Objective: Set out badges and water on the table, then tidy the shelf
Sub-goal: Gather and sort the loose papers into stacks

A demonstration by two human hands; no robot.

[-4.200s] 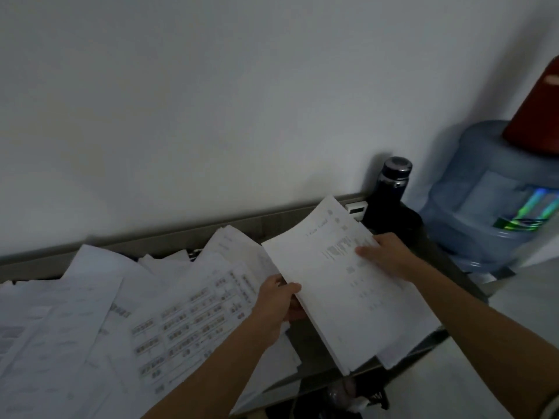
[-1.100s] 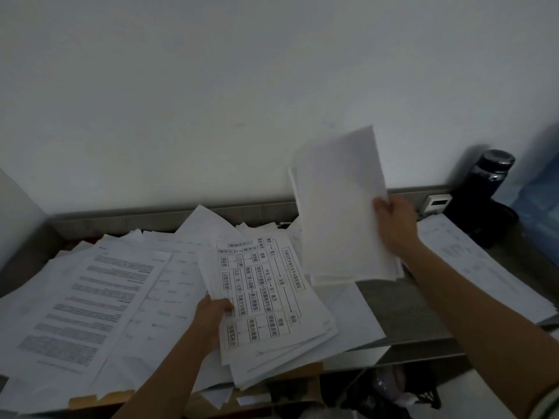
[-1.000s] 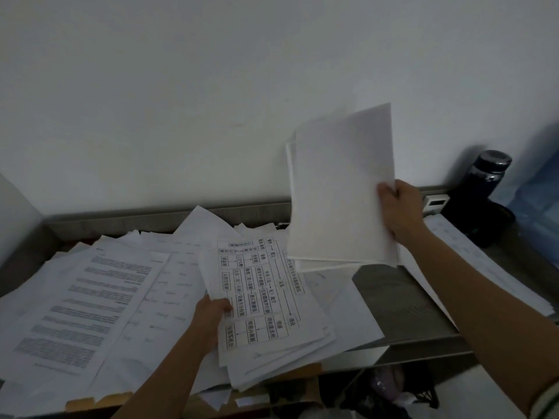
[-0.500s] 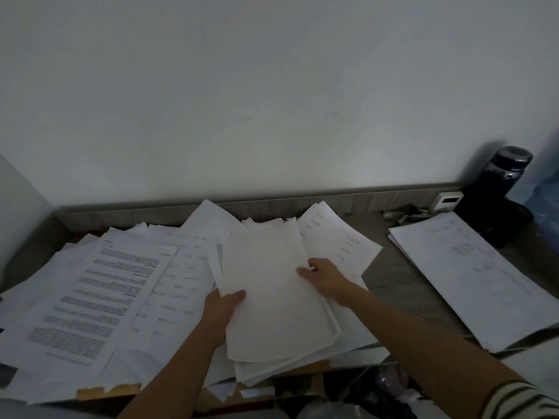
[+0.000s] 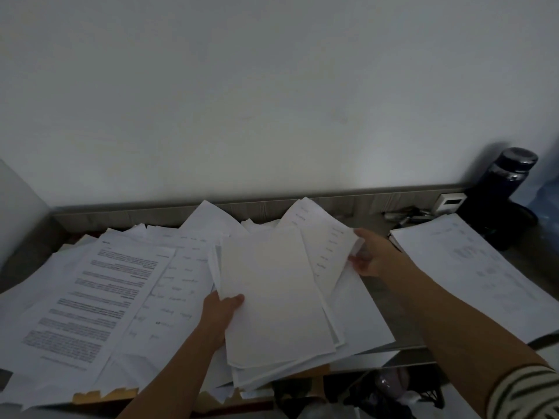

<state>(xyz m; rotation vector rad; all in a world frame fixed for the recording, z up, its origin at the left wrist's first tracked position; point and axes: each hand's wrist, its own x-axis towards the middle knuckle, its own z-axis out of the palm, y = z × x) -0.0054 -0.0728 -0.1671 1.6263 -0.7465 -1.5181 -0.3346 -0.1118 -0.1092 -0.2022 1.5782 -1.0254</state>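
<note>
A grey shelf top (image 5: 381, 285) against a white wall is covered with loose printed sheets. In the middle lies a stack of white paper (image 5: 272, 297), blank side up. My left hand (image 5: 219, 309) grips its left edge, thumb on top. My right hand (image 5: 370, 255) holds the right edge of a printed sheet (image 5: 325, 246) that sticks out from under the stack's far right corner. A squared pile of papers (image 5: 472, 267) lies apart at the right end of the shelf.
Printed pages (image 5: 96, 300) sprawl over the left half. A dark bottle (image 5: 508, 182) stands at the back right corner beside a small white device (image 5: 450, 202) and some clips. A brown folder edge (image 5: 102, 396) shows under the papers at the front. Dark clutter sits below the shelf.
My right hand brought the lifted sheaf down onto the middle stack, then slid right to the edge of the printed sheet. My left hand stayed at the stack's left edge.
</note>
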